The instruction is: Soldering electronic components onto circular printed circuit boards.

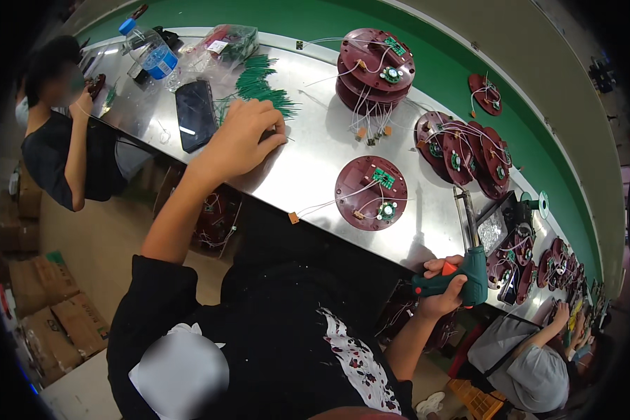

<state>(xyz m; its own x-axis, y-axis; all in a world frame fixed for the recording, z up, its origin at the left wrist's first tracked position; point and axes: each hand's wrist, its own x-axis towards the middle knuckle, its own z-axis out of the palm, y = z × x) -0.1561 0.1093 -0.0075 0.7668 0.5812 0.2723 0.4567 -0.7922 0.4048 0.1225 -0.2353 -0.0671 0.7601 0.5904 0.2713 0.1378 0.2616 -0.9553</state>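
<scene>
My right hand (442, 285) grips a green soldering gun (474, 269) with a red trigger, its metal tip pointing up and away over the bench. My left hand (248, 136) rests at the bench, just in front of a fanned pile of green wires (260, 82). Its fingers are curled together, and a thin sliver shows beside the fingertips; what they hold is too small to make out. Between my hands lies a round maroon disc (360, 183) carrying a green circuit board (383, 178), a small round white-and-green part (387, 211) and white wires that run to a small orange-brown piece (293, 218).
A stack of maroon discs (374, 66) stands at the back, with more overlapping discs (462, 150) to its right. A phone (196, 115), a water bottle (149, 50) and a plastic bag (231, 43) lie left. A solder spool (539, 204) stands right. Co-workers sit on both sides.
</scene>
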